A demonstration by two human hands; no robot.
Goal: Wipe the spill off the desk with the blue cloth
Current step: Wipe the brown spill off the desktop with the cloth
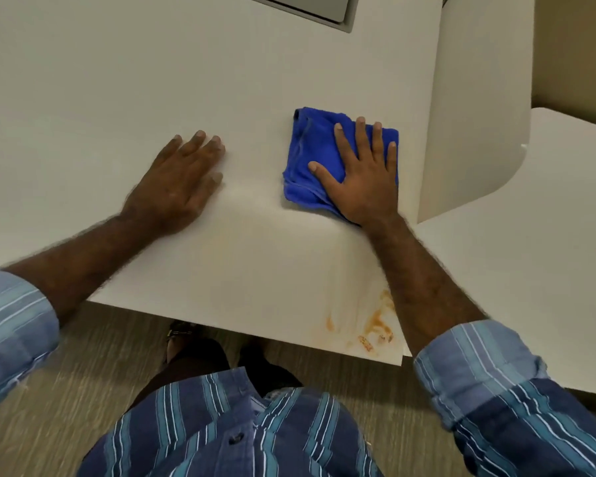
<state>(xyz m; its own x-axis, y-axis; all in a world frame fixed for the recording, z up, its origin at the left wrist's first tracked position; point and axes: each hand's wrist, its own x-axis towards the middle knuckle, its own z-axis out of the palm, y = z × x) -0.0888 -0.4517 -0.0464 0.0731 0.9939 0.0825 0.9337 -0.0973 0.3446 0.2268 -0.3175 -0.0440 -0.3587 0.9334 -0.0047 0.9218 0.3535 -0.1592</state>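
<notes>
While pressed flat on the white desk (221, 80), seen from the head camera: right hand (362, 180) with fingers spread and straight on top of the blue cloth (310, 156), palm covering the cloth's near right part, thumb stretched out to the left across the fabric. Lay folded and bunched, that cloth, toward the desk's right edge, about midway between the far and near edges, with one corner sticking out beyond the fingertips at the far left. Rested palm-down on bare desk to the left of the cloth and apart from it: left hand (179, 184), fingers straight and close together, holding nothing. Showed as orange-brown streaks and smears at the desk's near right corner: the spill (375, 325), well apart from the cloth, just beside the right forearm and partly at the very edge. Ran a faint, pale smeared band from the spill up toward the cloth. Rolled back on both forearms: blue striped shirt sleeves (14, 325). Stood beyond the right edge a second white surface (530, 270) with a rounded corner. Lay below the near edge a grey wood-grain floor (83, 366), with a dark shoe (183, 333) partly visible under the desk.
</notes>
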